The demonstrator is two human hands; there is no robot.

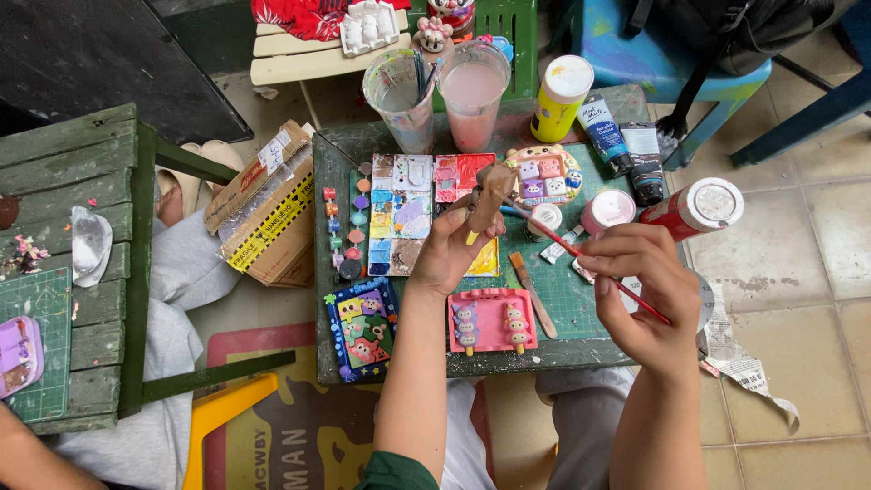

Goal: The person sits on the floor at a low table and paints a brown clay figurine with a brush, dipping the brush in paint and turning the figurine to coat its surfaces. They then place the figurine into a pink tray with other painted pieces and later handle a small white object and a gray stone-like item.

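I see my left hand point(446, 249) closed around a small brown clay figure point(490, 192), holding it upright over the green cutting mat point(572, 295). My right hand point(646, 289), at 3 o'clock from the figure, pinches a thin red paintbrush point(581, 254) whose tip touches the figure. At 9 o'clock from the figure lies a paint palette point(408, 218); at 12 o'clock stand two cups point(472, 91) of cloudy water. The low table point(327, 272) stands on a tiled floor point(798, 272).
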